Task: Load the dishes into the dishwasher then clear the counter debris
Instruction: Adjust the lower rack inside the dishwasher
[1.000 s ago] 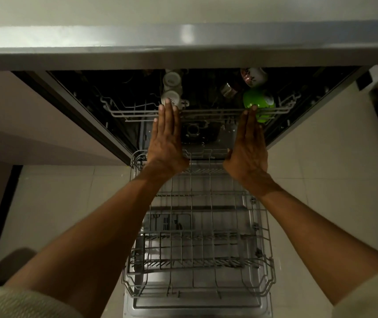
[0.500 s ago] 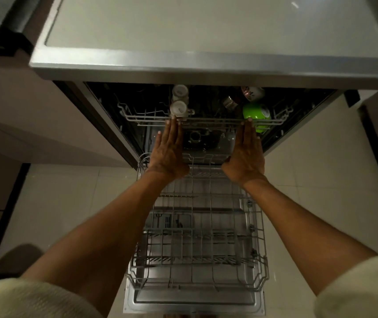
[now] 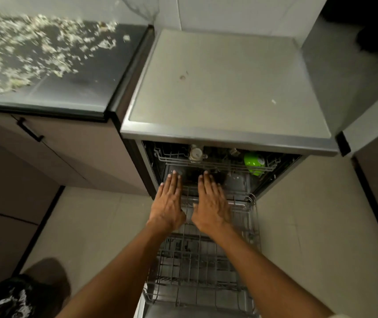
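- The open stainless-steel dishwasher (image 3: pixel 227 88) sits at centre frame, its flat grey top at 12 o'clock from the hands and its dark tub opening just below the front edge.
- The grey wire lower rack (image 3: pixel 206 260) is pulled out over the lowered door, running from the tub toward 6 o'clock; no dishes show in it.
- The grey wire upper rack (image 3: pixel 217 162) sits inside the tub; an upturned bright green cup (image 3: pixel 254 162) stands in it at 2 o'clock from the hands, an upturned white cup (image 3: pixel 196 153) at 12 o'clock, and a small metallic item (image 3: pixel 234 151) between them, too dim to name.
- The left hand (image 3: pixel 168 205) lies palm down with fingers straight and together, gripping nothing, over the inner end of the lower rack; whether it touches the wire cannot be told.
- The right hand (image 3: pixel 211 207) is just beside it at 3 o'clock, equally flat and holding nothing.
- No brand, label or writing can be read anywhere.
- Pale shredded debris (image 3: pixel 34 49) is scattered over the dark glossy counter (image 3: pixel 80 88) at 10 o'clock.
- A brown cabinet front with a black bar handle (image 3: pixel 30 130) stands under that counter.
- A black-and-white patterned shape (image 3: pixel 11 299) lies at 7 o'clock on the pale tiled floor (image 3: pixel 321 226).
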Motion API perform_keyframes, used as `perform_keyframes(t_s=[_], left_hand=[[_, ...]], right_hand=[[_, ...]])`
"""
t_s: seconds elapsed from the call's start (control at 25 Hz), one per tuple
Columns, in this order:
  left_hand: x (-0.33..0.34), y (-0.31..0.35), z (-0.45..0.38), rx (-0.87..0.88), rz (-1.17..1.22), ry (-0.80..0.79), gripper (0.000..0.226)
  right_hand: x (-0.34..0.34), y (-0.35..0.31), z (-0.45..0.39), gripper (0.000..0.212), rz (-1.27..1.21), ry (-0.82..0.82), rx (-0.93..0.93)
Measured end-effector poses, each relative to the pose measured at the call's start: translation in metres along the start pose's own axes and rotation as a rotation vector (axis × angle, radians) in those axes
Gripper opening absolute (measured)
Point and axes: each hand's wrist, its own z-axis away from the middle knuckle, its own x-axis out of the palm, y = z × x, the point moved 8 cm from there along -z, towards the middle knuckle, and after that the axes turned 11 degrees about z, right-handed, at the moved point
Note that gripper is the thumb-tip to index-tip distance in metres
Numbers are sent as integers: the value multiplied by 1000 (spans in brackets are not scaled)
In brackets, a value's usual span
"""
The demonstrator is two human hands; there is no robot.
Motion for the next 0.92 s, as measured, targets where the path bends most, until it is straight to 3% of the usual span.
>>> perform_keyframes(t_s=[0.32, 0.48, 0.92], left_hand=[[-126, 14, 91, 15, 38, 220, 86], [-192, -3, 136, -39, 59, 326, 93], [-290, -165, 258, -162, 107, 429, 81]], right_hand=[[-125, -72, 59, 88, -63, 164, -143], [-179, -120, 75, 79, -80, 274, -217], [-240, -331, 102, 72, -62, 343, -308]])
